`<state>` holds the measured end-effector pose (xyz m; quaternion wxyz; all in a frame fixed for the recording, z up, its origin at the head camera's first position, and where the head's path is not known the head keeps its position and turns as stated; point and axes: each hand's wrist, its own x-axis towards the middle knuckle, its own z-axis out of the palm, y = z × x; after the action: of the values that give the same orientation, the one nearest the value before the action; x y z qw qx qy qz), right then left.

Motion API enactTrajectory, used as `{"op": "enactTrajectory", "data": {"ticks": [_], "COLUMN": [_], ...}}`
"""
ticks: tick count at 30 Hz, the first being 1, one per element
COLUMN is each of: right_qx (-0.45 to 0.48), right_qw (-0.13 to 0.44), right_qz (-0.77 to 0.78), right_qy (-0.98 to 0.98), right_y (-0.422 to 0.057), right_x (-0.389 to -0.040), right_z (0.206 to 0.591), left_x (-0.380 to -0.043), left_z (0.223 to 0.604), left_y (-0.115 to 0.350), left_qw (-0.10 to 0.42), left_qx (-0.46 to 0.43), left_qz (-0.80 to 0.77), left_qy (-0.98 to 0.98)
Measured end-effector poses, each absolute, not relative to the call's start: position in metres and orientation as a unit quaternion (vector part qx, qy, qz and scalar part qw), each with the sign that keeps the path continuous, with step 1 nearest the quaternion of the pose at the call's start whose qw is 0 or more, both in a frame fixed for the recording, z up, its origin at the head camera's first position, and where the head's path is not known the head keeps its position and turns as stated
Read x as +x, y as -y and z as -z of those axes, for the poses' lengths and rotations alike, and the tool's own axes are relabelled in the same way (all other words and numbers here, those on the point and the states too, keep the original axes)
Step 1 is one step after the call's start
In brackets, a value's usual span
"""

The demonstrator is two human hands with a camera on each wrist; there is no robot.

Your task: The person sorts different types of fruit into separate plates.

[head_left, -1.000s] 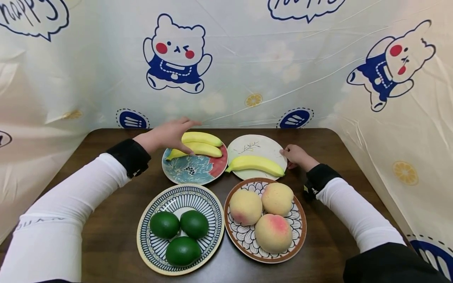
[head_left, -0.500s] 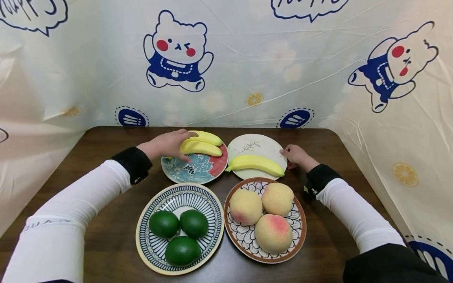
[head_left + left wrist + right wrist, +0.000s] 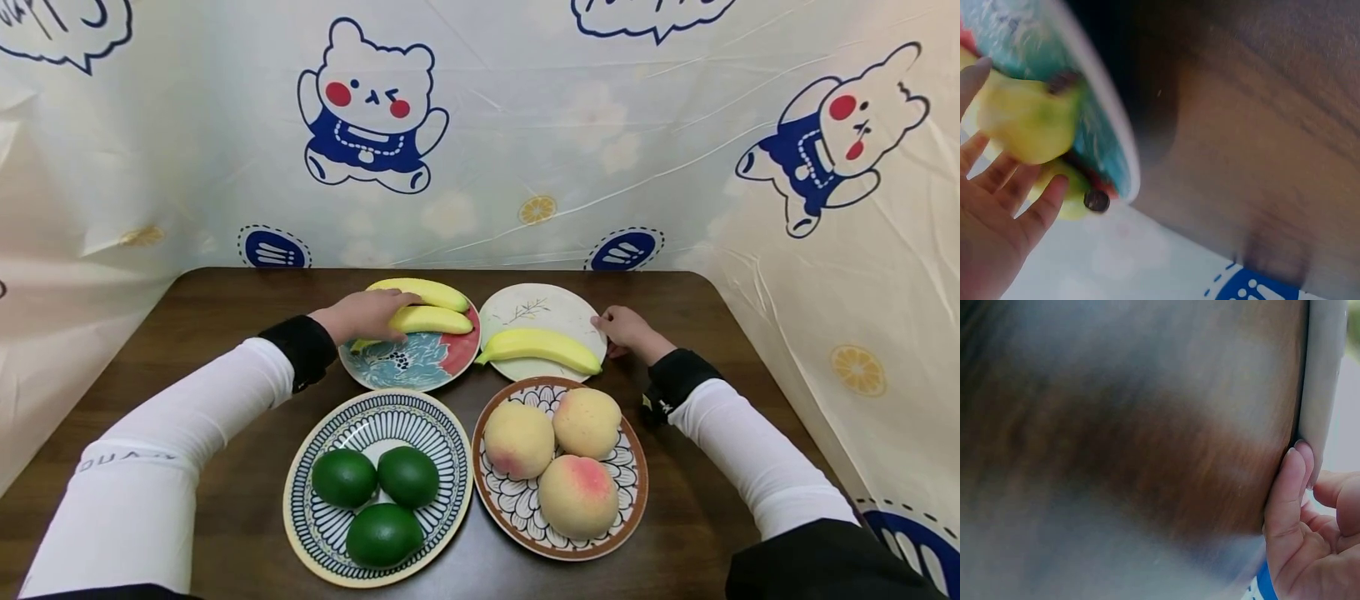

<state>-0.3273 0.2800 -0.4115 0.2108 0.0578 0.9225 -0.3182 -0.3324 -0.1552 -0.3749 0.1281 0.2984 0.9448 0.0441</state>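
Observation:
My left hand (image 3: 367, 315) reaches over the blue-and-red floral plate (image 3: 401, 375) at the back left and grips the nearer of two bananas, the near banana (image 3: 442, 320). Its thumb is on the near side, the fingers on the far side, beside the far banana (image 3: 435, 292). Both stem ends show in the left wrist view, close to the fingers (image 3: 1047, 203). My right hand (image 3: 630, 329) pinches the right rim of the white plate (image 3: 558, 308), thumb above and fingers under the edge (image 3: 1319, 444). One banana (image 3: 542, 348) lies across that plate's front.
A blue-patterned plate (image 3: 300, 508) with three green fruits (image 3: 384, 536) stands at front left. Beside it a brown-rimmed plate (image 3: 641, 475) carries three peaches (image 3: 579, 497). A printed cloth (image 3: 510, 117) hangs right behind the dark wooden table (image 3: 225, 350).
My left hand has come down and to the right onto the near banana, and its fingers have closed around it. The right hand has stayed at the white plate's rim.

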Motion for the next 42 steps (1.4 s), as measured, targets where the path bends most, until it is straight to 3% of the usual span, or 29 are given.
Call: {"op": "enactTrajectory", "data": {"ticks": [11, 20, 29, 42], "right_qx": [0.063, 0.061, 0.060, 0.056], "right_qw": [0.209, 0.211, 0.207, 0.204], "right_qz": [0.323, 0.322, 0.323, 0.324], "right_qy": [-0.921, -0.921, -0.922, -0.922], "right_y": [-0.281, -0.282, -0.280, -0.282], "right_x": [-0.328, -0.327, -0.325, -0.324], "right_z": [0.412, 0.419, 0.411, 0.409], "left_x": [-0.329, -0.329, -0.320, -0.325], "left_z": [0.391, 0.403, 0.390, 0.355], "left_y": [0.144, 0.147, 0.149, 0.153], "left_qw": [0.098, 0.112, 0.130, 0.085], "left_qx": [0.327, 0.332, 0.311, 0.274], "left_qz": [0.003, 0.004, -0.016, -0.050], "left_qy": [-0.940, -0.937, -0.941, -0.957]}}
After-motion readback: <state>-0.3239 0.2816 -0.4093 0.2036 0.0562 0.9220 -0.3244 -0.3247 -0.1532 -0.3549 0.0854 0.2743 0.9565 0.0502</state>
